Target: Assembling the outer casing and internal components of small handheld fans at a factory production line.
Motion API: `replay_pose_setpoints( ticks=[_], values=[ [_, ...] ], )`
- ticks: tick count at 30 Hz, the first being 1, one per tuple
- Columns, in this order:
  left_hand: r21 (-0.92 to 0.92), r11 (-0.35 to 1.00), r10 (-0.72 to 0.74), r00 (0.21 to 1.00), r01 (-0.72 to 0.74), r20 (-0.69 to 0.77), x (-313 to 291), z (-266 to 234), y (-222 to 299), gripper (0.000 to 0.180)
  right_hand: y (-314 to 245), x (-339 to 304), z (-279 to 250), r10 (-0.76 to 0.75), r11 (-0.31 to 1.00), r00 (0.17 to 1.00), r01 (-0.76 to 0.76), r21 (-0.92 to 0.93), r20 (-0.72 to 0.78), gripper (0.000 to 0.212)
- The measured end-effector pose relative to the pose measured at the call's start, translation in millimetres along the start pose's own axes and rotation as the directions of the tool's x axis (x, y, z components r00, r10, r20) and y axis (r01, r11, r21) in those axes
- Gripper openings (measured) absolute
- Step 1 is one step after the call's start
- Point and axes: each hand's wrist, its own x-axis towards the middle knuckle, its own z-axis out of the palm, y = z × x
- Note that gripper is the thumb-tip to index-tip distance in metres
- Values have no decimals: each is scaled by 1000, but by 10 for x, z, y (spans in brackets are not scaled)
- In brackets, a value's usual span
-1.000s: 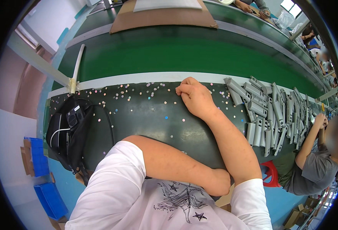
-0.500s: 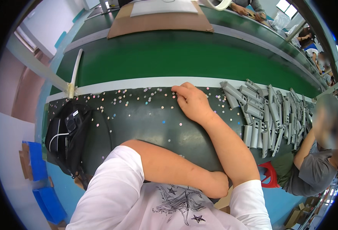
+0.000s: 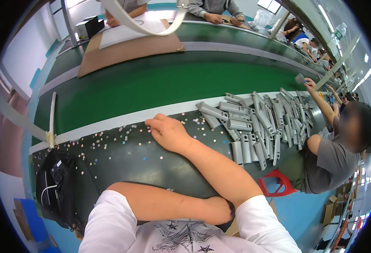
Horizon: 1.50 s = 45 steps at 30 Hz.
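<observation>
My right hand rests on the dark green table near the white strip along its far edge. Its fingers are loosely bent, thumb a little apart, and nothing shows in them. Small round stickers in pale, pink and blue tones lie scattered around it. My left forearm lies across my body along the near table edge. That puts my left hand beside my right elbow, its fingers hidden. Right of my right hand, many grey moulded housings are piled on the table.
Beyond the strip runs a green conveyor belt. A black bag lies at the left, near a white post. To the right a co-worker sits by a red stool, one arm extended with a grey piece.
My view has swung right and up, so the scene sits further left and the co-worker's extended arm shows. My hands keep much the same pose.
</observation>
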Motion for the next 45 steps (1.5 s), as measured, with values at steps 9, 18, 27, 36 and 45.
replay_pose_setpoints(
  ticks=[9,18,27,36,45],
  values=[
    [-44,999,-29,999,30,34,-18,-19,-7,20,50,10,80,-59,996,998,60,59,-16,22],
    [-26,998,-48,989,52,137,24,-131,15,19,59,-10,67,-59,994,997,63,92,-49,20],
    [-19,1000,-7,999,6,-40,6,30,-29,22,65,-13,104,-76,995,995,80,66,-60,18],
    [-17,1000,-12,1000,12,-1,23,27,-39,23,69,-16,54,-77,995,995,81,62,-65,15],
    [-39,999,4,998,-7,-67,4,-7,-29,22,50,-10,61,-52,995,998,55,82,-42,14]
  ],
)
